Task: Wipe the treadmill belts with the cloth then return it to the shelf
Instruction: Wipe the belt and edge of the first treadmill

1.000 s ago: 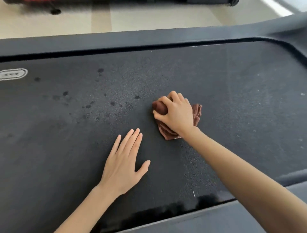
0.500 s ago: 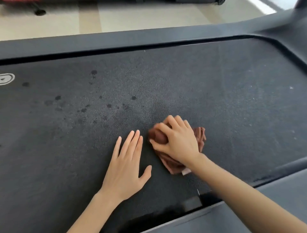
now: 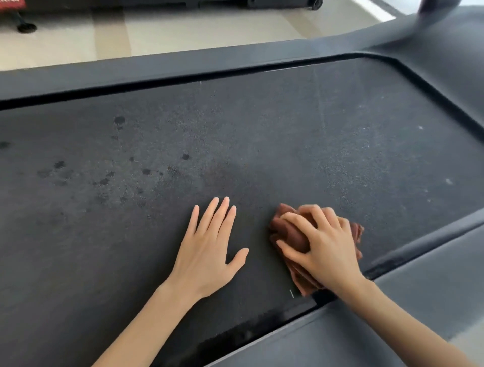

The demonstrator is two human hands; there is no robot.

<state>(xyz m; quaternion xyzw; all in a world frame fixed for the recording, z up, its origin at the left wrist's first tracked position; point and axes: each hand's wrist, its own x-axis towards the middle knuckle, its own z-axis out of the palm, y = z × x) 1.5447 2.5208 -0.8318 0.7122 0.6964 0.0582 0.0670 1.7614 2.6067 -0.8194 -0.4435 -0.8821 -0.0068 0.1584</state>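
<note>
A dark grey treadmill belt [image 3: 288, 136] fills most of the view, with dark damp spots left of centre. A bunched brown cloth [image 3: 290, 235] lies on the belt near its near edge. My right hand [image 3: 322, 246] presses down on the cloth, fingers curled over it. My left hand [image 3: 209, 246] rests flat on the belt to the left of the cloth, fingers spread, holding nothing. The shelf is not in view.
The treadmill's dark side rail [image 3: 183, 63] runs along the far edge, and another rail [image 3: 406, 314] crosses the near right corner. Beyond lies a pale tiled floor [image 3: 183, 28] with the base of other equipment [image 3: 282, 3] at the top.
My right hand has dragged the cloth across the belt toward me, down to the near edge. My left hand has stayed flat on the belt.
</note>
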